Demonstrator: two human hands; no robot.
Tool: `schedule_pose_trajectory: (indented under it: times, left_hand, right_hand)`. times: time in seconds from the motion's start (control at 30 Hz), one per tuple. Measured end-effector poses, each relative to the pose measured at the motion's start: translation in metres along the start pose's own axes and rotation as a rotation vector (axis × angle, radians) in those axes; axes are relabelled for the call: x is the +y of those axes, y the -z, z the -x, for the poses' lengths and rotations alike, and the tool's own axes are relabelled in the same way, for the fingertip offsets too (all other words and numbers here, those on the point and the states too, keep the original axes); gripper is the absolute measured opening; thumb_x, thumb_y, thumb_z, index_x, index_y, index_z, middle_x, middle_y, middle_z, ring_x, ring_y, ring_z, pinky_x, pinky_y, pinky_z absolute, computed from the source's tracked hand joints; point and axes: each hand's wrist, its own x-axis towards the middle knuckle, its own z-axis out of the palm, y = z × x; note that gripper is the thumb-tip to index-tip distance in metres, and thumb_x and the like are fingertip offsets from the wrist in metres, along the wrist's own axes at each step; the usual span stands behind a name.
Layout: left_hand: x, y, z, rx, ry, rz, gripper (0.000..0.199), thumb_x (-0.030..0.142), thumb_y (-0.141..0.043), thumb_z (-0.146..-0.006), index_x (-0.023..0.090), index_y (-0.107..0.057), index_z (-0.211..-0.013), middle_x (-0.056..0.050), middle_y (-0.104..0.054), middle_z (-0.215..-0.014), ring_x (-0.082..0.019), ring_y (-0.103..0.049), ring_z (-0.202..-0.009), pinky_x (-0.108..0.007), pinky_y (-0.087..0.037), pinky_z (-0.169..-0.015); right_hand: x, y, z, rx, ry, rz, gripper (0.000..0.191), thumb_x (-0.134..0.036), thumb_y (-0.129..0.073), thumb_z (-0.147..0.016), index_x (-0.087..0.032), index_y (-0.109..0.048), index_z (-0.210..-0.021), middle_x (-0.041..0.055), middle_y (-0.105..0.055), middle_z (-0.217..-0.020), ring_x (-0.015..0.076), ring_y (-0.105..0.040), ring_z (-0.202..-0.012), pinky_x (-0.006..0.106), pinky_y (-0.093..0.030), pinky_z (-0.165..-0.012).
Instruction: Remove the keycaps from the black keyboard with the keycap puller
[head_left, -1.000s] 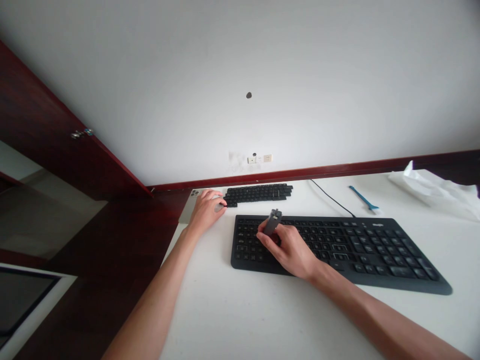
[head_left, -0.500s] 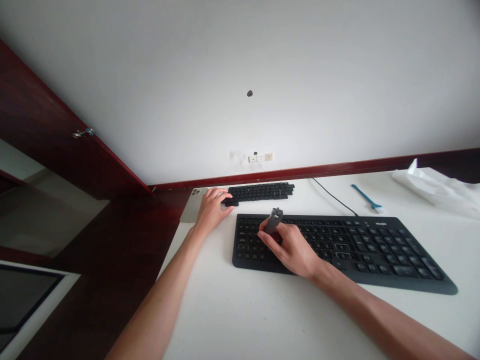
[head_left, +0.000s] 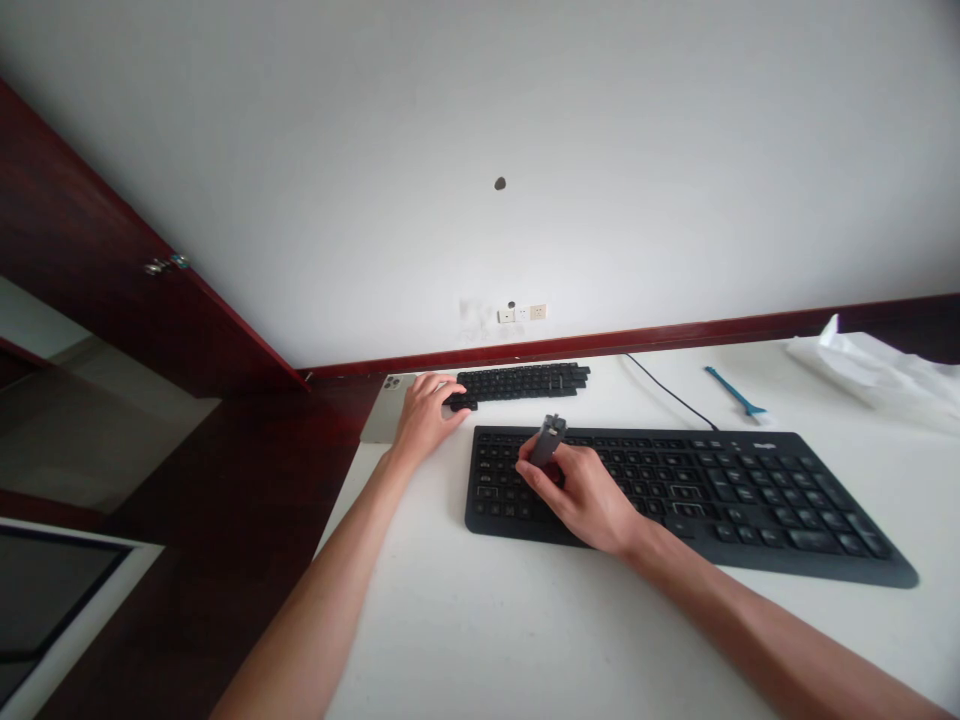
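My left hand (head_left: 426, 418) is at the left end of a block of loose black keycaps (head_left: 525, 382) laid out in rows. Its thumb and fingers curl around keycaps at that end, partly hiding them. My right hand (head_left: 581, 490) grips a small dark grey tool that looks like a keycap puller (head_left: 551, 440), its notched end pointing up and away from me. Both tool and hand are over the left half of a black keyboard (head_left: 750, 555); the hand covers part of the keys.
Beneath my left hand lies a silver phone (head_left: 380, 415) with several camera lenses. Behind the keyboard runs its cable (head_left: 667, 388). A blue brush (head_left: 731, 388) and a crumpled white plastic bag (head_left: 870, 375) lie on the white table (head_left: 480, 620), at the back right.
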Motion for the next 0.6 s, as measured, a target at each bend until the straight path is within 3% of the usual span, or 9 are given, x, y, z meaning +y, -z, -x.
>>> schedule_pose_trajectory:
  times: [0.6]
  left_hand:
    - [0.0089, -0.0049, -0.0053, -0.014, -0.074, -0.014, 0.026, 0.026, -0.08, -0.087, 0.027, -0.072, -0.111, -0.005, -0.068, -0.129, -0.029, -0.053, -0.131, -0.047, -0.039, -0.117]
  right_hand:
    - [-0.0016, -0.0008, -0.0005, -0.009, -0.028, 0.009, 0.031, -0.045, -0.052, -0.105, -0.02, -0.065, -0.093, -0.0005, -0.058, -0.071, 0.0149, -0.048, -0.059, 0.028, -0.039, -0.057]
